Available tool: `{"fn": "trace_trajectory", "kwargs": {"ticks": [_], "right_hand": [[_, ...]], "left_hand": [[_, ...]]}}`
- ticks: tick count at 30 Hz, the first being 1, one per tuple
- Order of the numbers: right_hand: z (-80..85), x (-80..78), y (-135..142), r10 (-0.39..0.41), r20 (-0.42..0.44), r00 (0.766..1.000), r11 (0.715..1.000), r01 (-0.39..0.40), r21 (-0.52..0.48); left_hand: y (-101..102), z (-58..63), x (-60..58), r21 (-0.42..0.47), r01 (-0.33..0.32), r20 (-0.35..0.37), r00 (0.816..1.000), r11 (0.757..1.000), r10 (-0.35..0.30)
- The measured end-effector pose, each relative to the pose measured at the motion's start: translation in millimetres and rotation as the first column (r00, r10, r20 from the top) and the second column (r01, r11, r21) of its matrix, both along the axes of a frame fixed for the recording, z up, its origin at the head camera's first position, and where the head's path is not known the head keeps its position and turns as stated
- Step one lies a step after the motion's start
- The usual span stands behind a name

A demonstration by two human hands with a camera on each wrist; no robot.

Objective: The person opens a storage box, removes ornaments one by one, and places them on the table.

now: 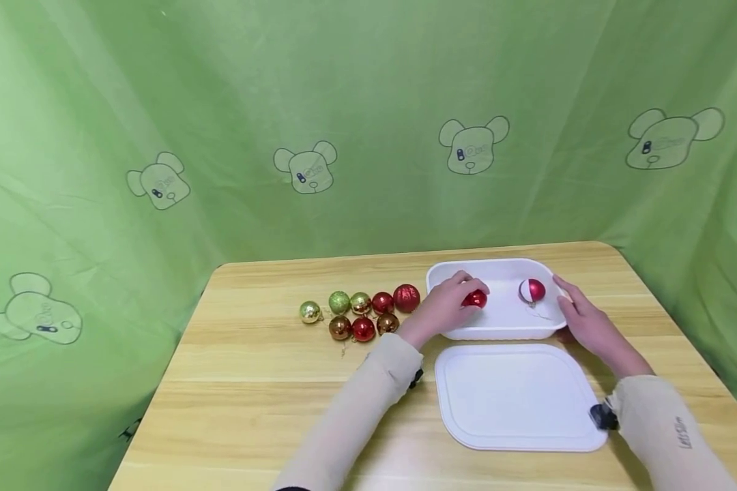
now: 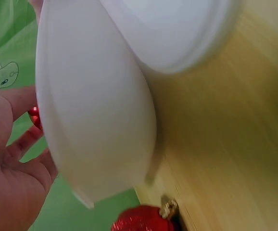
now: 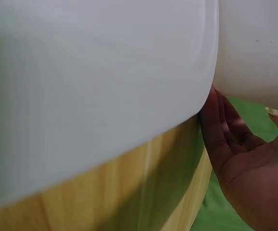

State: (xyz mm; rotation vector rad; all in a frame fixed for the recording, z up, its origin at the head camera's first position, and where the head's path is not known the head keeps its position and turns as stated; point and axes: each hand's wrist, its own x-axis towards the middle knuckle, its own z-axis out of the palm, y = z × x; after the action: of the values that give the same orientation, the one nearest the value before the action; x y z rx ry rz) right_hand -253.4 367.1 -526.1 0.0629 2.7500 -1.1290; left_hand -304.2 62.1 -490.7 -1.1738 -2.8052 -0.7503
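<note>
In the head view my left hand reaches over the near left side of a white plastic box and grips a shiny red Christmas ball. Only part of that ball shows past the box wall in the left wrist view, between the fingers. A red-and-white Christmas ball lies inside the box on the right. At the box's right end, my right hand holds the wall, with the thumb at the rim and the other fingers along the outside.
Left of the box, several Christmas balls lie grouped on the wooden table, among them a glittery red ball, a green ball and a brown ball. The white lid lies flat in front of the box. Green cloth hangs behind.
</note>
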Motion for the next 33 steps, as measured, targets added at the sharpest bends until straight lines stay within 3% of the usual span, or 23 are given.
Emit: {"fn": "trace_trajectory", "kwargs": {"ticks": [12, 20, 33], "right_hand": [[1.9, 0.2, -2.4, 0.005, 0.004, 1.000, 1.000, -0.005, 0.023], [5.6, 1.0, -1.4, 0.006, -0.004, 1.000, 1.000, -0.006, 0.019], [0.0, 0.0, 0.4, 0.009, -0.010, 1.000, 0.999, -0.009, 0.031]], "left_hand": [[-53.3, 6.1, 14.2, 0.101, -0.061, 0.068, 0.996, 0.993, 0.054], [-81.2, 14.7, 25.9, 0.148, -0.070, 0.022, 0.997, 0.987, 0.068], [-144.8, 17.1, 40.0, 0.260, -0.152, 0.113, 0.985, 0.953, 0.127]]}}
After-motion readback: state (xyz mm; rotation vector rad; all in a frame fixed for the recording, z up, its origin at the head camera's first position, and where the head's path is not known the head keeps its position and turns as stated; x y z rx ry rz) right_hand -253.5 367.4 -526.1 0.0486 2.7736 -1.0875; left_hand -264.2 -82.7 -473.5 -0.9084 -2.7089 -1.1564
